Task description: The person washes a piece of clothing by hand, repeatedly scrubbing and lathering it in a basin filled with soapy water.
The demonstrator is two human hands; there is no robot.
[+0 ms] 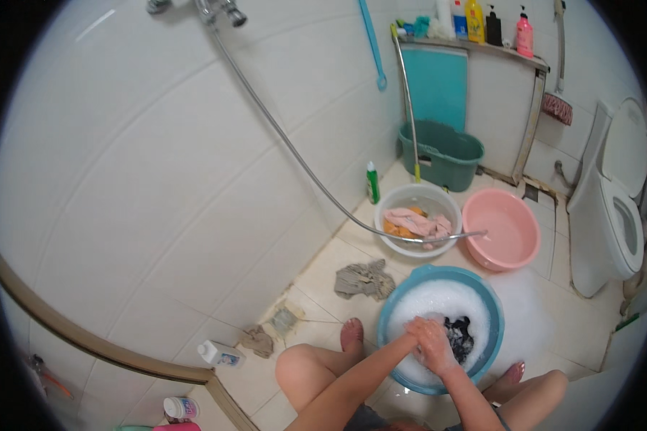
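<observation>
A blue basin (499, 309) full of white suds stands on the floor between my knees. Dark wet cloth (459, 337), black with foam on it, lies in the suds. My left hand (418, 329) and my right hand (436, 348) are pressed together over the basin, just left of the dark cloth. Both are wet and their fingers are closed against each other. Whatever lies between them, if anything, is hidden.
Beyond the basin stand a white basin (381, 233) holding pink and orange cloth and a pink basin (507, 223). The shower hose (287, 138) hangs across them. A grey rag (364, 279) and a white bottle (221, 354) lie left; a toilet (597, 237) stands right.
</observation>
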